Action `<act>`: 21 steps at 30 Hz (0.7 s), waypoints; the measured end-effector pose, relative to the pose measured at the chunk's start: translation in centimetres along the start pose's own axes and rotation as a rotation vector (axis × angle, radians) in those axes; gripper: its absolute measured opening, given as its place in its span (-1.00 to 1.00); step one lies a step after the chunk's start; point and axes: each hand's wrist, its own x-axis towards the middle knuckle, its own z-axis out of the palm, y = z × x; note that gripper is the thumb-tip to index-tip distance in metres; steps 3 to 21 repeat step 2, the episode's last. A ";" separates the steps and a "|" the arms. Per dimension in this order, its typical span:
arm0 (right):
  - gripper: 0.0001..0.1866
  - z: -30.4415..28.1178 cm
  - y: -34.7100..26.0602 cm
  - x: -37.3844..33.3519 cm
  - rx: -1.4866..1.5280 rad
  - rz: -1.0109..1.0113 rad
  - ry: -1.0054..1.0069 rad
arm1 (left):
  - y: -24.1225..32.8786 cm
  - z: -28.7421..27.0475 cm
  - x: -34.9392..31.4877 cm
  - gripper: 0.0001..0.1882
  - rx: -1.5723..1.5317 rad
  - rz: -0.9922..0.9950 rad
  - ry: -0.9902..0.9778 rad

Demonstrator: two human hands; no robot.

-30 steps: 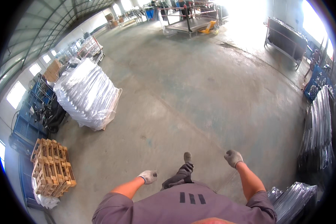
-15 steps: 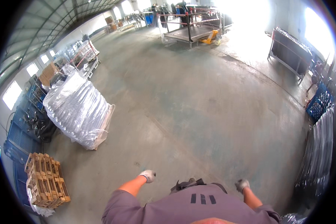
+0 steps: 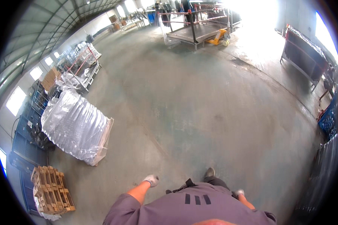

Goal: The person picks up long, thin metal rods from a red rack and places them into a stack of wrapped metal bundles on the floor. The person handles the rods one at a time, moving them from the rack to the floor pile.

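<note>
My left hand [image 3: 152, 180], in a whitish work glove, hangs ahead of my body with its fingers curled into a loose fist. Nothing sticks out of it. On the other side, my right hand [image 3: 238, 193] is low beside my right leg, also gloved; its fingers are too small and dark to make out. Neither hand touches any object. One shoe [image 3: 210, 172] shows in front of my grey shirt [image 3: 176, 210], on the bare concrete floor [image 3: 191, 123].
To the left stand a plastic-wrapped load [image 3: 77, 125] on a pallet and a stack of wooden pallets [image 3: 52, 189]. Far ahead are a railed platform cart [image 3: 195, 33] and a yellow pallet jack [image 3: 218, 37]. A dark-sided rack [image 3: 304, 52] and a blue crate [image 3: 328, 116] line the right.
The cart and rack have shifted right in view, and the wrapped load lower. A shoe has come into sight. My right hand has moved back toward my body; the left stays forward.
</note>
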 end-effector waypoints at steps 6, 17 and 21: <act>-0.34 -5.5 1.3 9.1 -0.303 -0.071 0.088 | 4.3 -2.9 -0.1 -0.44 -0.091 -0.020 0.017; -0.34 -5.5 1.3 9.1 -0.303 -0.071 0.088 | 4.3 -2.9 -0.1 -0.44 -0.091 -0.020 0.017; -0.34 -5.5 1.3 9.1 -0.303 -0.071 0.088 | 4.3 -2.9 -0.1 -0.44 -0.091 -0.020 0.017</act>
